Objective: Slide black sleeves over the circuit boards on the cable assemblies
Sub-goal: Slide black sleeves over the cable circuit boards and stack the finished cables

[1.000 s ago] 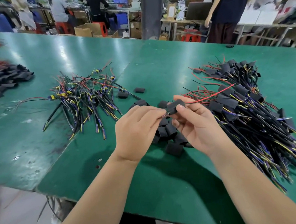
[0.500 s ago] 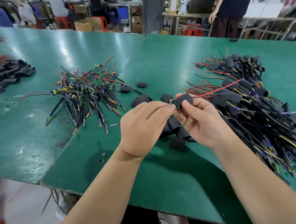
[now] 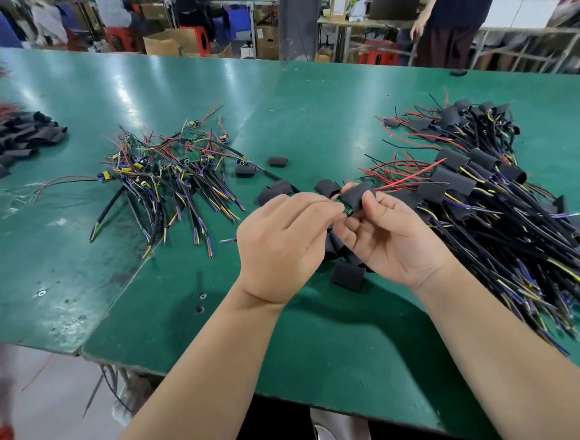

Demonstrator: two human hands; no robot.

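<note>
Green bench-top [image 3: 316,324] fills the view, with a crowded workshop and other people blurred beyond its far edge. Both hands meet above its middle. The right hand [image 3: 394,238] pinches a black sleeve [image 3: 357,196] between thumb and curled fingers. The left hand [image 3: 283,241] has its fingertips [image 3: 329,207] closed narrow at the sleeve's near mouth, where a sliver of green circuit board [image 3: 345,207] shows. I cannot tell whether they grip the board itself or the cable just behind it.

The sleeve's long axis runs from the left fingertips away toward the upper right. Red wires [image 3: 405,176] leave its far mouth, beyond the right thumb. The board thus lies directly between the two sets of fingertips, touching both, with most of it apparently inside already. By my judgement the coming push runs along that axis: the left hand feeds, the right steadies.

Loose sleeves [image 3: 347,277] lie just under the hands. A heap of bare assemblies [image 3: 169,180] sits out past the left knuckles, and a heap of sleeved assemblies [image 3: 486,202] is close beside the right hand.
</note>
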